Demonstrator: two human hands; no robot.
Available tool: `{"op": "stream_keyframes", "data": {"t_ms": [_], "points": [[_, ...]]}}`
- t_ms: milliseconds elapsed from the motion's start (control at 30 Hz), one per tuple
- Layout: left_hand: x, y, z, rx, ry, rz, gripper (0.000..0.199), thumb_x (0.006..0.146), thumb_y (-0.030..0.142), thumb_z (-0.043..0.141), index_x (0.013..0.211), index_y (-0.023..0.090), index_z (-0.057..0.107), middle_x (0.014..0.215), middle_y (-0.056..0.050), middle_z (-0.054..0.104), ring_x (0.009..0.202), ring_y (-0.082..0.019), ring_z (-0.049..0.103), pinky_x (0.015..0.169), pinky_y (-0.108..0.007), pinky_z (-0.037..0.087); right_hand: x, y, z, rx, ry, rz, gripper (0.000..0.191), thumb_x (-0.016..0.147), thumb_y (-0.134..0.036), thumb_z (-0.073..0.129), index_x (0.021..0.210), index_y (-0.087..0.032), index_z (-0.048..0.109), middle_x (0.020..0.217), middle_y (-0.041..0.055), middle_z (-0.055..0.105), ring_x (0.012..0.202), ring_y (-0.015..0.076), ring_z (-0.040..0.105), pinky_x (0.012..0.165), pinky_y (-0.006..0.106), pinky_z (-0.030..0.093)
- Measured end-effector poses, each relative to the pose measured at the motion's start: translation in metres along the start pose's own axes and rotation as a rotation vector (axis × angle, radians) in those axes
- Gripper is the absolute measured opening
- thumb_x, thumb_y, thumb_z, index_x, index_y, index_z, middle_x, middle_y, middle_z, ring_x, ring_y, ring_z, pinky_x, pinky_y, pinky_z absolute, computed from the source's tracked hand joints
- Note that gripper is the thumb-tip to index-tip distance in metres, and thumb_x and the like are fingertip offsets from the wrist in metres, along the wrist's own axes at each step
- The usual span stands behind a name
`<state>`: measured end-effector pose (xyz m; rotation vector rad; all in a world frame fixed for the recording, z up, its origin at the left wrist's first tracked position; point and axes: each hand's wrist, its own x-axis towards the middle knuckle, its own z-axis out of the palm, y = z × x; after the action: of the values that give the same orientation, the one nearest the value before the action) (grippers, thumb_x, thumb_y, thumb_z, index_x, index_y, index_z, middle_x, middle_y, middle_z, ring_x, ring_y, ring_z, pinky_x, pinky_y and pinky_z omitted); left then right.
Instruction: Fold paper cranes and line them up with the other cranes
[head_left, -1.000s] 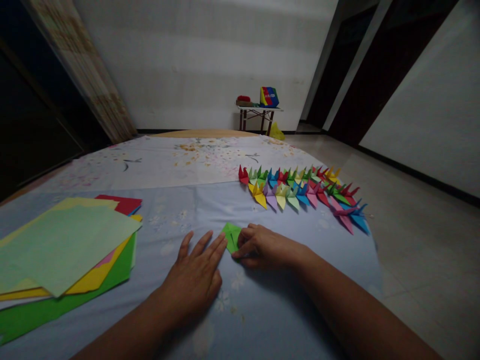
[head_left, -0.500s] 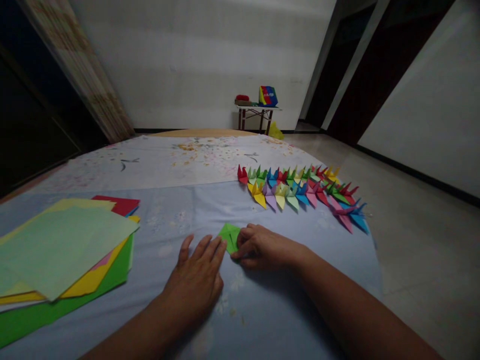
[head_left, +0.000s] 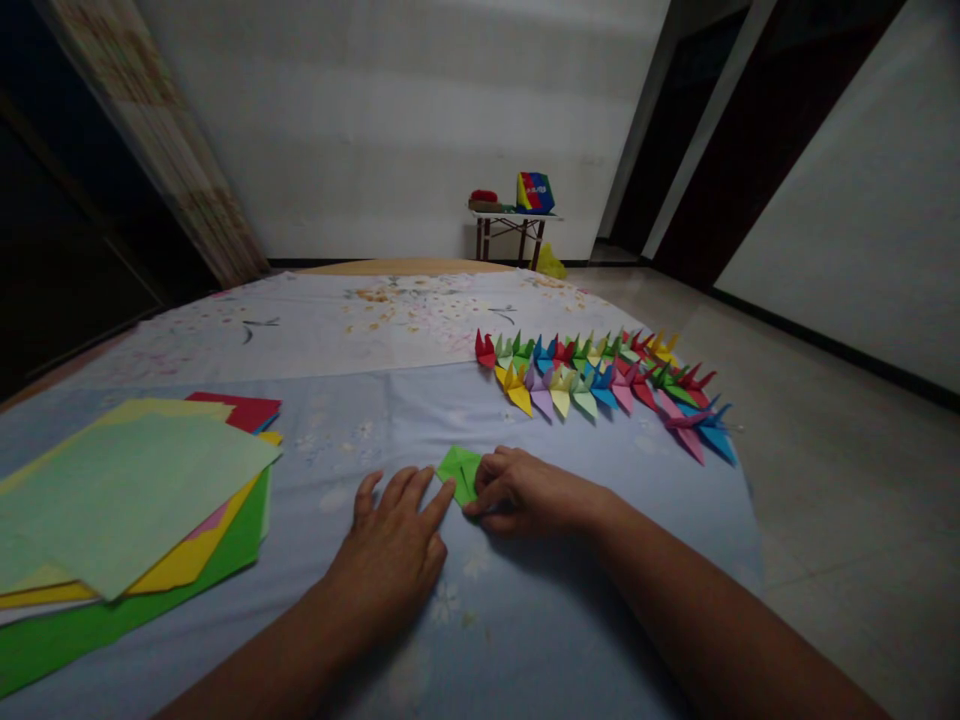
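Green folded paper (head_left: 458, 466): flat on bench (head_left: 405, 267), held both sides — visible folds unchanged.
Left hand (head_left: 394, 550): spread wider now, index split off, tip at paper's left edge.
Right hand (head_left: 517, 490): same pinch — right edge.

On the pale-blue floral cloth (head_left: 405, 410), stacked multicoloured paper sheets (head_left: 142, 490) lie near left — a small folded green paper (head_left: 459, 468) right of them, multicoloured folded-paper cranes (head_left: 602, 388) farther right and behind.
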<state>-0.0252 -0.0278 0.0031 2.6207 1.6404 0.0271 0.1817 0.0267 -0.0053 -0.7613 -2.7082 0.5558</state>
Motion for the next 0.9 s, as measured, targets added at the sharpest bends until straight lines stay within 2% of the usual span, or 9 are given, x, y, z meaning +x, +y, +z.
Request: {"op": "stream_keyframes", "data": {"t_ms": [133, 233, 567, 733, 833, 900], "points": [[-0.003, 0.008, 0.003, 0.034, 0.046, -0.006, 0.048, 0.08, 0.023, 0.04, 0.127, 0.02, 0.049, 0.135, -0.014, 0.045, 0.125, -0.031, 0.035, 0.102, -0.054, 0.01, 0.0, 0.0, 0.0, 0.003, 0.002, 0.002, 0.026, 0.074, -0.024, 0.063, 0.099, -0.028, 0.068, 0.088, 0.0042, 0.058, 0.081, 0.0156, 0.049, 0.077, 0.03, 0.038], [-0.003, 0.01, 0.003, 0.008, 0.007, 0.046, 0.048, 0.081, 0.023, 0.038, 0.128, 0.017, 0.048, 0.133, -0.012, 0.048, 0.125, -0.03, 0.035, 0.103, -0.054, 0.008, 0.001, 0.0, -0.001, 0.01, 0.005, -0.001, 0.025, 0.074, -0.023, 0.063, 0.098, -0.027, 0.069, 0.087, 0.0039, 0.057, 0.08, 0.0152, 0.049, 0.077, 0.03, 0.038], [-0.004, 0.001, 0.001, -0.037, -0.053, 0.112, 0.046, 0.084, 0.028, 0.038, 0.129, 0.028, 0.044, 0.136, -0.009, 0.045, 0.127, -0.029, 0.034, 0.101, -0.056, 0.011, -0.001, 0.0, -0.001, 0.06, 0.007, 0.008, 0.023, 0.073, -0.024, 0.064, 0.096, -0.026, 0.069, 0.089, 0.0044, 0.057, 0.084, 0.016, 0.05, 0.08, 0.031, 0.039], [-0.006, 0.003, 0.002, -0.023, -0.039, 0.123, 0.048, 0.085, 0.028, 0.037, 0.132, 0.026, 0.041, 0.137, -0.011, 0.044, 0.127, -0.028, 0.034, 0.102, -0.055, 0.012, 0.0, 0.003, 0.0, 0.206, 0.129, 0.07, 0.019, 0.08, -0.019, 0.055, 0.094, -0.019, 0.068, 0.084, 0.0043, 0.057, 0.081, 0.0134, 0.053, 0.076, 0.025, 0.043], [-0.007, 0.004, 0.004, -0.022, -0.046, 0.13, 0.048, 0.085, 0.029, 0.037, 0.132, 0.024, 0.041, 0.137, -0.012, 0.043, 0.127, -0.028, 0.033, 0.102, -0.055, 0.011, 0.002, 0.008, 0.003, 0.196, 0.233, 0.092, 0.019, 0.079, -0.017, 0.056, 0.095, -0.017, 0.066, 0.087, 0.0054, 0.059, 0.086, 0.0145, 0.053, 0.08, 0.027, 0.043], [-0.007, 0.005, 0.004, -0.023, -0.043, 0.124, 0.047, 0.085, 0.029, 0.037, 0.131, 0.023, 0.042, 0.137, -0.013, 0.043, 0.127, -0.028, 0.033, 0.103, -0.055, 0.011, 0.004, 0.011, 0.006, 0.155, 0.251, 0.08, 0.02, 0.078, -0.016, 0.057, 0.097, -0.019, 0.066, 0.09, 0.0062, 0.059, 0.088, 0.0157, 0.052, 0.081, 0.029, 0.042]]}}
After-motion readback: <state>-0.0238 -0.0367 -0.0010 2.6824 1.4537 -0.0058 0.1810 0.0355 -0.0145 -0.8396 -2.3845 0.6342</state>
